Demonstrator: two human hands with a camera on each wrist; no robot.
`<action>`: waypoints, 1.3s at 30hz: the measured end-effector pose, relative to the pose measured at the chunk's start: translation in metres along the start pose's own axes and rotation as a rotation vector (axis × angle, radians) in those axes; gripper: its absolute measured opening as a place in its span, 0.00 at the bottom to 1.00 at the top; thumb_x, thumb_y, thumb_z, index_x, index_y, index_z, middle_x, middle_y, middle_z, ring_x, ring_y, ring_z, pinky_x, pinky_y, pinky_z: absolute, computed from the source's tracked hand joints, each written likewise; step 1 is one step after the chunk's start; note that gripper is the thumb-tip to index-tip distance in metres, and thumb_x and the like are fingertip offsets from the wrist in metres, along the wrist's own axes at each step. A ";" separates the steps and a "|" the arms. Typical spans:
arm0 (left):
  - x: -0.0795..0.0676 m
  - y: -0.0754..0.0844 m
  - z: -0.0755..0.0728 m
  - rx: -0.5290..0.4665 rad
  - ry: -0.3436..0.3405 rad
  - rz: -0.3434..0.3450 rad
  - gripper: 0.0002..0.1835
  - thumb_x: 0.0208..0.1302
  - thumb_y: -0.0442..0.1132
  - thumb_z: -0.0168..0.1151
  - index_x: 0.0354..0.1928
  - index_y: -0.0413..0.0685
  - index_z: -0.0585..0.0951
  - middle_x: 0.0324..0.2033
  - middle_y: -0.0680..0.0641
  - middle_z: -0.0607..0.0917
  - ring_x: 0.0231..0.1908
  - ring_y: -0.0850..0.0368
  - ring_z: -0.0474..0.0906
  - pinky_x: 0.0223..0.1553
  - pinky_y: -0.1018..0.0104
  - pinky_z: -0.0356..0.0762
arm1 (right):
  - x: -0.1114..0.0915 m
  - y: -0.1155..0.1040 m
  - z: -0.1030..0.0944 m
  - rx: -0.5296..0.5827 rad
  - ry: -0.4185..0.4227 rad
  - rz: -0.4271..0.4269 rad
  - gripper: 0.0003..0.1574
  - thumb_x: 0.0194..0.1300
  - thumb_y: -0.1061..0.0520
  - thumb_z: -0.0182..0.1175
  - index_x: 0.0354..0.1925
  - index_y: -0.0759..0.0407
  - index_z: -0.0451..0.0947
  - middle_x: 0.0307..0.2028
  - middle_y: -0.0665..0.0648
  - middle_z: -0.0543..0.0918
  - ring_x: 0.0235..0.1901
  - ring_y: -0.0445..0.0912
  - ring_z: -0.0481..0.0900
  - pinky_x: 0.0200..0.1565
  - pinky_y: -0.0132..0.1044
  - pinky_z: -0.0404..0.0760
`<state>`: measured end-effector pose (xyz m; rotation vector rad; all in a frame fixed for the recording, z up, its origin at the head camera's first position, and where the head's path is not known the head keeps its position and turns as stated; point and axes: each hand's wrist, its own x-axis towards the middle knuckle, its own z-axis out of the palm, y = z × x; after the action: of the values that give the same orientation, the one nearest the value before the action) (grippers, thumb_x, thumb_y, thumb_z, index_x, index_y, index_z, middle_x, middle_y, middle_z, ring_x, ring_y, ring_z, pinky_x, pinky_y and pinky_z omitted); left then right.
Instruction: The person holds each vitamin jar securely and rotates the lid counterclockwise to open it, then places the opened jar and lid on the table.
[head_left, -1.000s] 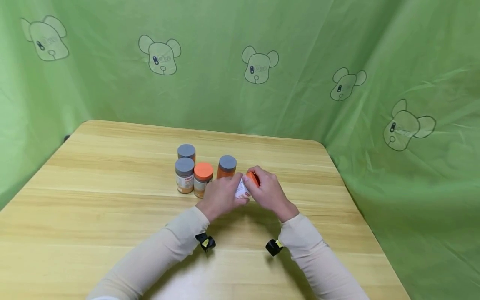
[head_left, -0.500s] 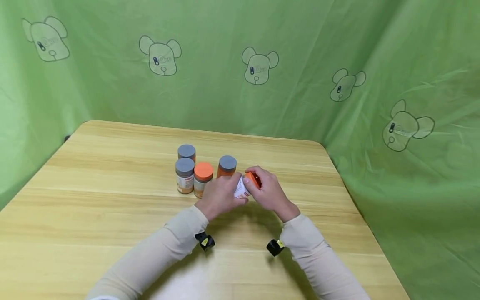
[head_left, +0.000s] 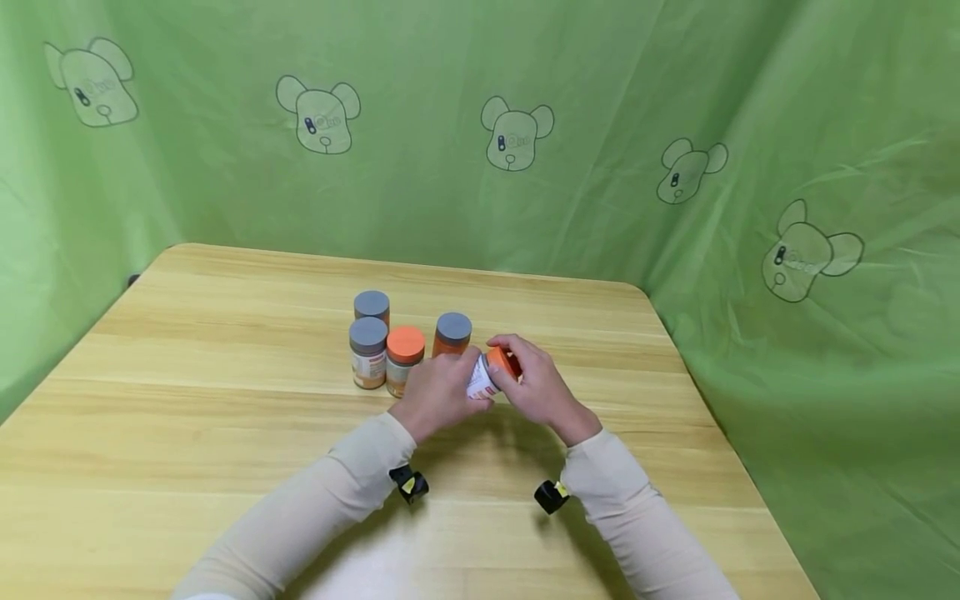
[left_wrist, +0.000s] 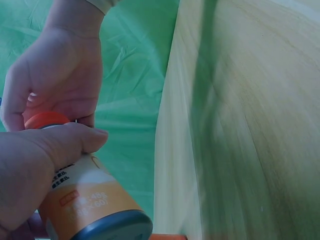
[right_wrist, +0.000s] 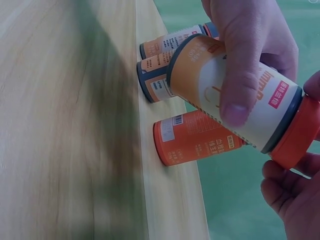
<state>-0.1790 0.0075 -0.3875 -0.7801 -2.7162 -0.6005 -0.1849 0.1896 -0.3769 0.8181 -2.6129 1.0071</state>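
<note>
My left hand grips the body of a tilted supplement bottle, its thumb lying along the white and orange label. The bottle is lifted over the table, its dark base pointing down and away from the right hand. Over its other end sits an orange cap, which my right hand holds with curled fingers and thumb. In the left wrist view the cap shows only partly behind the left thumb.
Left of the hands stand two grey-capped bottles and an orange-capped bottle. An orange bottle with a grey cap stands just behind the left hand. The wooden table ends at a green curtain behind and to the right.
The orange cap and the right hand's fingers have shifted slightly to the left around the bottle's end. The left hand keeps its grip, and the standing bottles are unchanged.
</note>
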 end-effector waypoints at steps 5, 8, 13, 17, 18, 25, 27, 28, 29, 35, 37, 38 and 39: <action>0.000 0.000 0.000 -0.007 -0.011 -0.006 0.31 0.47 0.56 0.76 0.47 0.46 0.75 0.25 0.50 0.80 0.18 0.57 0.73 0.17 0.64 0.71 | -0.002 0.000 -0.003 0.006 -0.019 -0.018 0.22 0.67 0.55 0.57 0.56 0.63 0.72 0.45 0.61 0.79 0.37 0.48 0.76 0.35 0.43 0.78; 0.000 0.000 0.000 -0.012 -0.022 -0.012 0.31 0.47 0.56 0.76 0.47 0.46 0.75 0.26 0.50 0.80 0.19 0.57 0.74 0.17 0.63 0.71 | -0.002 0.000 -0.003 -0.006 -0.016 -0.022 0.22 0.69 0.54 0.56 0.56 0.64 0.71 0.44 0.61 0.79 0.34 0.49 0.76 0.34 0.42 0.78; 0.000 0.000 -0.001 -0.016 -0.026 -0.009 0.32 0.47 0.56 0.76 0.49 0.46 0.75 0.27 0.49 0.81 0.20 0.56 0.75 0.18 0.64 0.72 | -0.001 -0.002 -0.005 -0.027 -0.013 0.031 0.24 0.72 0.48 0.52 0.56 0.64 0.71 0.43 0.62 0.79 0.30 0.48 0.75 0.31 0.39 0.76; -0.001 0.000 -0.001 -0.011 -0.015 -0.002 0.31 0.47 0.56 0.76 0.48 0.46 0.75 0.27 0.49 0.81 0.20 0.56 0.75 0.18 0.64 0.72 | -0.001 -0.004 -0.005 -0.027 -0.024 0.062 0.23 0.72 0.47 0.52 0.55 0.63 0.72 0.42 0.61 0.80 0.28 0.48 0.74 0.30 0.38 0.74; -0.001 0.000 -0.001 -0.014 -0.012 -0.001 0.31 0.47 0.56 0.76 0.47 0.46 0.75 0.27 0.49 0.81 0.20 0.56 0.75 0.18 0.64 0.72 | 0.000 -0.004 -0.005 -0.024 -0.024 0.061 0.22 0.72 0.48 0.52 0.54 0.63 0.72 0.42 0.61 0.80 0.27 0.47 0.74 0.30 0.38 0.74; -0.004 -0.001 0.001 -0.030 -0.002 0.006 0.31 0.47 0.55 0.76 0.46 0.46 0.75 0.26 0.49 0.80 0.19 0.56 0.74 0.17 0.64 0.71 | -0.003 -0.003 -0.002 0.000 -0.017 0.020 0.19 0.70 0.54 0.55 0.53 0.64 0.73 0.43 0.60 0.80 0.29 0.47 0.74 0.31 0.38 0.74; -0.007 -0.002 0.002 -0.037 -0.003 0.001 0.31 0.47 0.55 0.76 0.47 0.45 0.75 0.26 0.49 0.80 0.19 0.56 0.74 0.17 0.64 0.71 | -0.004 -0.002 0.000 0.004 -0.025 0.010 0.19 0.70 0.54 0.55 0.54 0.64 0.73 0.44 0.60 0.80 0.30 0.48 0.75 0.31 0.38 0.75; -0.008 -0.002 0.003 -0.044 -0.005 -0.002 0.31 0.47 0.55 0.77 0.47 0.45 0.75 0.26 0.48 0.80 0.18 0.56 0.74 0.17 0.63 0.71 | -0.005 -0.002 0.001 0.005 -0.030 0.006 0.19 0.70 0.54 0.55 0.54 0.64 0.72 0.44 0.60 0.79 0.31 0.49 0.75 0.31 0.38 0.75; -0.009 -0.002 0.004 -0.047 -0.008 -0.005 0.31 0.47 0.55 0.77 0.47 0.45 0.75 0.26 0.48 0.80 0.18 0.56 0.74 0.16 0.64 0.71 | -0.006 -0.002 0.001 0.007 -0.037 0.005 0.19 0.70 0.54 0.55 0.54 0.64 0.72 0.44 0.60 0.79 0.32 0.49 0.76 0.32 0.38 0.76; -0.005 -0.003 0.003 -0.033 -0.013 -0.014 0.31 0.46 0.55 0.76 0.46 0.46 0.75 0.25 0.49 0.79 0.18 0.56 0.74 0.16 0.64 0.70 | -0.004 -0.003 -0.002 -0.027 -0.038 0.039 0.23 0.72 0.47 0.53 0.55 0.62 0.72 0.45 0.60 0.79 0.29 0.46 0.74 0.32 0.38 0.74; -0.003 -0.002 0.002 -0.035 -0.015 -0.010 0.31 0.46 0.55 0.76 0.46 0.46 0.75 0.25 0.49 0.79 0.18 0.56 0.74 0.16 0.64 0.70 | -0.003 -0.004 -0.004 -0.042 -0.037 0.050 0.23 0.72 0.47 0.53 0.55 0.62 0.72 0.44 0.60 0.79 0.27 0.44 0.72 0.31 0.38 0.74; -0.002 -0.001 0.001 -0.036 -0.017 -0.008 0.30 0.47 0.55 0.76 0.46 0.46 0.75 0.25 0.49 0.79 0.18 0.56 0.74 0.16 0.64 0.70 | -0.002 -0.004 -0.004 -0.043 -0.037 0.053 0.22 0.72 0.48 0.53 0.55 0.62 0.72 0.44 0.60 0.79 0.26 0.44 0.71 0.30 0.38 0.73; -0.001 -0.001 0.000 -0.036 -0.020 -0.005 0.30 0.47 0.55 0.76 0.46 0.46 0.75 0.25 0.49 0.79 0.18 0.56 0.74 0.16 0.64 0.70 | -0.002 -0.004 -0.005 -0.046 -0.038 0.050 0.22 0.72 0.48 0.53 0.55 0.62 0.72 0.44 0.60 0.79 0.26 0.44 0.71 0.30 0.38 0.73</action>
<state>-0.1787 0.0068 -0.3881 -0.7925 -2.7337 -0.6471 -0.1814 0.1915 -0.3720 0.7714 -2.6905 0.9496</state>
